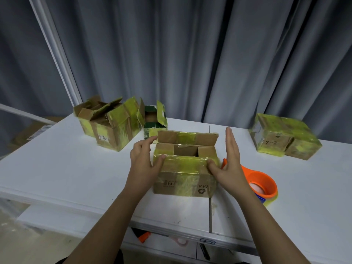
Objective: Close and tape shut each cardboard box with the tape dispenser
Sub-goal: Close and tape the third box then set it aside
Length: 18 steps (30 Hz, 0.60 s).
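Room: I am looking at a white table (80, 168) with grey curtains (190, 54) hanging behind it.
Box: The brown box (185, 176) with yellow tape is sitting between my two hands. Its far flap is standing up and its near flap is folding down.
Left hand: My left hand (144, 159) is touching the box's left side, thumb lying on the near flap, fingers loose.
Right hand: My right hand (228, 161) is standing flat and straight, thumb pressing the flap's right corner.
Tape dispenser: The orange tape dispenser (261, 183) is lying just right of my right hand.
Other boxes: Open boxes (114, 124) are waiting far past my left hand. A taped box (283, 138) is sitting far past my right hand.
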{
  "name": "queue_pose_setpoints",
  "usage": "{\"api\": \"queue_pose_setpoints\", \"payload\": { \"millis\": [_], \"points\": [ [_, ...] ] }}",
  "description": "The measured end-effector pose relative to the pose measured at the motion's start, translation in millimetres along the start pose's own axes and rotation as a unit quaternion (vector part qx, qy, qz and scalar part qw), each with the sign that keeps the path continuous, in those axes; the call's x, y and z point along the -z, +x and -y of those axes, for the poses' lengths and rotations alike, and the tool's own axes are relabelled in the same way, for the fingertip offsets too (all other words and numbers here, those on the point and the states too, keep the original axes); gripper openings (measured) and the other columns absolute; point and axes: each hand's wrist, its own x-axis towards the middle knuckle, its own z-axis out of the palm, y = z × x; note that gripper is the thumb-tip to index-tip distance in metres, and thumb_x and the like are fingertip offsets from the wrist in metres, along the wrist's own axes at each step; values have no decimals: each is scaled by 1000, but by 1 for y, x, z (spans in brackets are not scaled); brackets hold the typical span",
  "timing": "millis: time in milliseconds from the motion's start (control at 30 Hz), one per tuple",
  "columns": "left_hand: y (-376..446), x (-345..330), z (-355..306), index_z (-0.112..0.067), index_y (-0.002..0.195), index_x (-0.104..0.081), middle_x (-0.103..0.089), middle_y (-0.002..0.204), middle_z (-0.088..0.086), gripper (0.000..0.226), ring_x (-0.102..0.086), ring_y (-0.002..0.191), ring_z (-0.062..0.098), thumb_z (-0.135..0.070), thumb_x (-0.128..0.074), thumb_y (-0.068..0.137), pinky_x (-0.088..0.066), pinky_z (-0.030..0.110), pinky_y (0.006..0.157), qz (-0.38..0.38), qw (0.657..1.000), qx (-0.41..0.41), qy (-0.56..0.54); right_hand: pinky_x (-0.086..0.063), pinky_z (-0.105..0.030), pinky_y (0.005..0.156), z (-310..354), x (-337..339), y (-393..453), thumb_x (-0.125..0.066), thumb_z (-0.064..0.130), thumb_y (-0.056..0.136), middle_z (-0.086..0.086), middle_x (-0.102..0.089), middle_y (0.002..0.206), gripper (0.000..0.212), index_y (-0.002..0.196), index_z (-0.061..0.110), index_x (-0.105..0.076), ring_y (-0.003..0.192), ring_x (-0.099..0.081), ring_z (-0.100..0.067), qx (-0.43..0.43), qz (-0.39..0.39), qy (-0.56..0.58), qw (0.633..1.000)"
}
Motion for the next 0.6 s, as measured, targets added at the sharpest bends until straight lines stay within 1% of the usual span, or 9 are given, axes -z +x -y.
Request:
{"api": "queue_pose_setpoints", "payload": {
  "millis": [67,133,200,233,333,400,467,533,600],
  "points": [
    [-1,2,-3,-29,137,-39,-36,135,-1,53,-37,123,19,-25,-63,89,-41,37,99,5,1000,-8,20,-20,-39,117,-1,2,3,-63,11,86,21,-9,156,95,143,54,0,145,-4,-2,-18,25,20,999],
    [-3,5,-7,-27,140,-38,-33,140,0,54,-30,129,18,-24,-61,91,-31,29,103,11,999,-27,37,-32,-32,109,-4,2,5,-64,12,84,20,-29,147,84,146,46,-19,139,-23,-3,-16,10,18,1000],
    [-5,7,-9,-26,141,-37,-28,147,0,54,-23,135,16,-24,-60,92,-21,24,104,12,997,-49,60,-42,-22,90,-6,0,4,-66,16,82,27,-44,124,54,129,33,-48,116,-45,1,14,-26,-35,999],
    [-5,8,-9,-25,142,-36,-27,149,0,55,-20,136,15,-25,-59,92,-19,24,105,11,996,-58,73,-41,-15,79,-7,-1,3,-66,19,82,25,-49,114,38,116,29,-56,102,-50,4,32,-34,-70,996],
    [-2,8,-8,-21,139,-43,-33,148,2,47,-27,135,20,-24,-58,94,-24,33,109,1,986,-96,138,-33,-5,68,-11,-2,0,-61,26,86,13,-56,100,17,100,18,-63,74,-46,10,63,-34,-144,987],
    [1,5,-7,-15,128,-54,-44,141,8,34,-39,129,29,-20,-53,94,-32,47,108,-5,969,-145,200,-32,-4,69,-12,-2,-1,-58,26,88,7,-58,103,19,101,14,-65,71,-41,12,71,-29,-167,983],
    [2,-1,-12,-14,118,-61,-52,134,10,30,-46,125,32,-20,-46,93,-30,52,108,10,953,-183,242,-32,-6,68,-12,-3,-2,-60,22,91,7,-57,105,15,103,14,-65,70,-39,11,67,-24,-177,982],
    [2,-9,-21,-15,123,-59,-52,137,8,41,-45,130,29,-30,-32,97,-23,50,111,52,942,-194,268,-32,-8,66,-11,-5,-3,-59,20,93,8,-56,106,13,103,14,-64,70,-41,9,61,-27,-176,982],
    [0,-19,-30,-17,141,-43,-36,151,3,63,-28,142,23,-49,-10,97,-7,44,115,104,931,-190,294,-35,-13,66,-11,-6,-5,-58,20,93,9,-54,106,13,103,14,-63,72,-45,3,53,-28,-167,984]
  ]
}}
